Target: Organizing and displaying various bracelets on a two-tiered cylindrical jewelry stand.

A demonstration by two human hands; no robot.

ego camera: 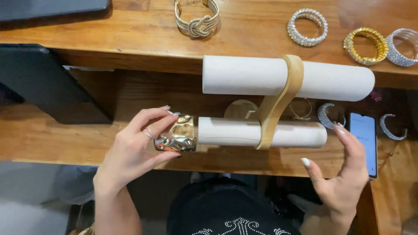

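Note:
My left hand (139, 143) grips a wide hammered gold cuff bracelet (178, 135) at the left end of the lower white roll (261, 132) of a two-tier bracelet display stand. The stand has a wooden upright (278, 102) and an upper white roll (261, 76). My right hand (344, 174) is open, fingers spread, beside the right end of the lower roll and touching nothing that I can see. It hovers next to a smartphone (363, 141) with a lit screen.
On the raised wooden shelf (130, 30) lie a gold knot cuff (197, 19), a pearl bangle (307, 27), a gold bangle (365, 45) and a silver bangle (402, 47). Crescent rhinestone pieces (326, 116) lie near the phone. A dark tablet (48, 87) leans at left.

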